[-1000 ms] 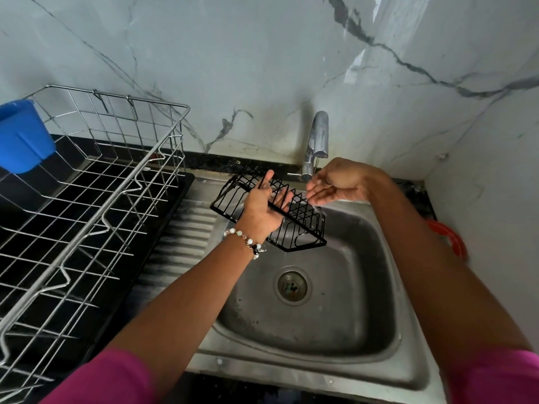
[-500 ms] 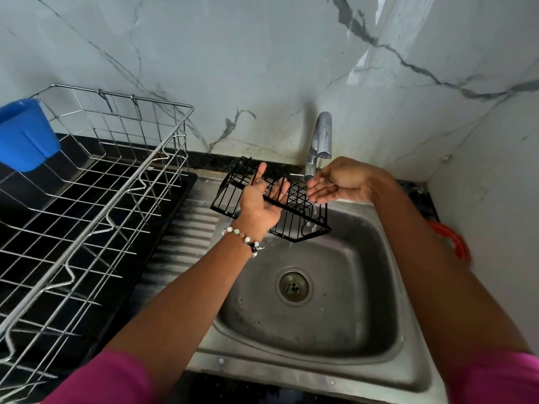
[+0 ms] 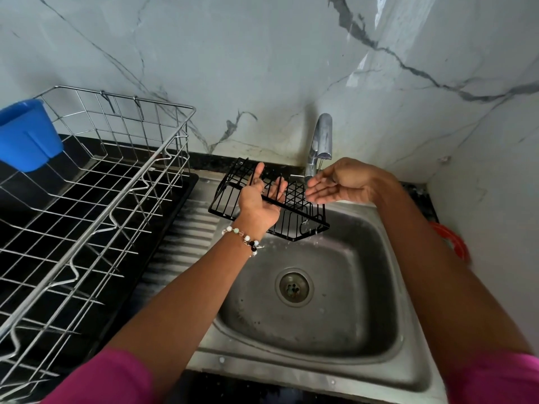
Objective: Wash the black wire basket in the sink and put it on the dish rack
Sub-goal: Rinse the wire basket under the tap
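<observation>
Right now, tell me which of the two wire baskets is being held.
The black wire basket, gripped by the left hand over the sink. The larger silver dish rack sits untouched on the counter; the right hand is empty.

The left hand [image 3: 258, 204] covers the middle of the black wire basket [image 3: 294, 212], so its grip there can't be made out. Left of the sink [image 3: 388, 287], the dish rack [image 3: 87, 217] and blue cup [image 3: 27, 135] run off the frame edge. Right of the sink, an arm hides most of a red object [image 3: 453, 243].
</observation>
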A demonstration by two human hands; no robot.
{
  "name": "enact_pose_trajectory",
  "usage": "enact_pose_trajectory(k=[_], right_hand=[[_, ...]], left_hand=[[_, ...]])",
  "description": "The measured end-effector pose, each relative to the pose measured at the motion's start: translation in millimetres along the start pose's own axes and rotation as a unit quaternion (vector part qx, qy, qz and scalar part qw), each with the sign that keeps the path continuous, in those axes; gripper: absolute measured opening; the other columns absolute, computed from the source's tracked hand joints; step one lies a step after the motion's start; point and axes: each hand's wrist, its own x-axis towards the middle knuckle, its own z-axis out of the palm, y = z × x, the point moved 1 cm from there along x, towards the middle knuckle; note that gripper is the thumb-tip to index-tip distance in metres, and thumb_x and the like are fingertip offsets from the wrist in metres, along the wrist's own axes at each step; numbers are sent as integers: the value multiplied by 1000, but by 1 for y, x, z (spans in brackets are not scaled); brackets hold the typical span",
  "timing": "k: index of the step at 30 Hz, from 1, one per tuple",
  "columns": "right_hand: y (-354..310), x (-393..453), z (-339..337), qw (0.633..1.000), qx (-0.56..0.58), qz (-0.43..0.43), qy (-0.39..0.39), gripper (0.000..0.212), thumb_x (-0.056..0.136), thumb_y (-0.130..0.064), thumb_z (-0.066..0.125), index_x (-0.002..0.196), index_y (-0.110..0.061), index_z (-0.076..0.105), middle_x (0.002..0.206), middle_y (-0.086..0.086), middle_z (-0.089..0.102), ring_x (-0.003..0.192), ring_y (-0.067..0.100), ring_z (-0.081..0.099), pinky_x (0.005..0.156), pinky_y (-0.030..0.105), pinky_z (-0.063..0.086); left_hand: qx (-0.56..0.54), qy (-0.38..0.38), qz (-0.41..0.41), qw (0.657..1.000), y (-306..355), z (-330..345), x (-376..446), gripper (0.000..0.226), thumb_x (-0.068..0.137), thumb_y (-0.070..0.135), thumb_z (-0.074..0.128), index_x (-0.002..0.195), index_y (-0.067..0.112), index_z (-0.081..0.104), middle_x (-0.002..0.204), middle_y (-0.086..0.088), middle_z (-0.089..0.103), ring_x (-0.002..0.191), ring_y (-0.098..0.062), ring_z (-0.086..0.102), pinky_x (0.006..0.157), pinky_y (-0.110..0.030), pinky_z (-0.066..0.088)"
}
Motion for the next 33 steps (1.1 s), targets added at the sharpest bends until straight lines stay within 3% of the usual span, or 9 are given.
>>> enact_pose_trajectory(k=[3,8,11,15,19,24,27,30,33], right_hand=[[1,0,2,998,-52,5,30,27,95,7,38,111,11,60,110,30,63,100,37,66,85,41,55],[-7,0,5,995,79,-47,-35,29,97,7,35,113,10,59,109,26,67,102,34,67,90,42,54],[-5,7,6,999,-2,-32,29,25,95,7,38,108,11,60,111,29,64,98,35,68,86,41,56],[-8,2,8,996,78,-39,-36,26,96,8,38,112,11,59,108,28,66,100,35,68,88,43,55],[-6,4,7,999,0,-21,33,28,95,9,36,113,14,57,110,29,63,99,35,67,89,43,55],[-9,-1,10,995,84,-50,-16,28,95,10,36,113,13,57,111,29,65,102,36,66,92,44,53],[-10,0,11,997,48,-50,24,28,94,12,36,113,14,57,113,30,63,101,35,66,90,43,54],[-12,-2,11,990,121,-56,-32,28,95,12,35,114,14,55,111,31,64,103,38,66,85,41,56],[-10,-2,10,995,88,-42,21,27,96,10,35,112,14,56,114,30,62,96,34,67,79,37,58]], left_hand=[[9,6,-1,1000,2,-1,-2,38,101,14,36,106,22,73,122,-19,59,114,-26,61,94,-37,53],[57,15,-11,998,0,-4,-4,35,101,17,36,105,21,71,123,-21,58,112,-28,62,86,-37,55],[101,9,-9,995,-4,-9,-5,37,104,20,32,112,24,67,118,-22,63,105,-30,65,96,-45,48],[153,4,-9,988,-9,-14,-5,40,105,20,28,115,22,66,113,-21,66,106,-34,63,103,-50,40],[196,-8,-14,980,-16,-19,-6,39,104,17,29,115,22,66,108,-22,68,103,-36,66,98,-45,41],[232,-27,-19,972,-18,-20,-6,42,103,15,27,117,22,66,110,-23,68,101,-37,67,98,-43,42],[262,-37,-40,964,-20,-23,-6,41,103,15,28,113,21,68,107,-23,70,100,-38,68,98,-45,46],[307,-51,-60,948,-20,-24,-6,42,103,13,27,111,18,68,107,-26,69,99,-41,67,99,-50,47],[361,-64,-85,926,-23,-27,-8,43,101,9,26,107,14,68,104,-29,68,100,-44,66,97,-54,48]])
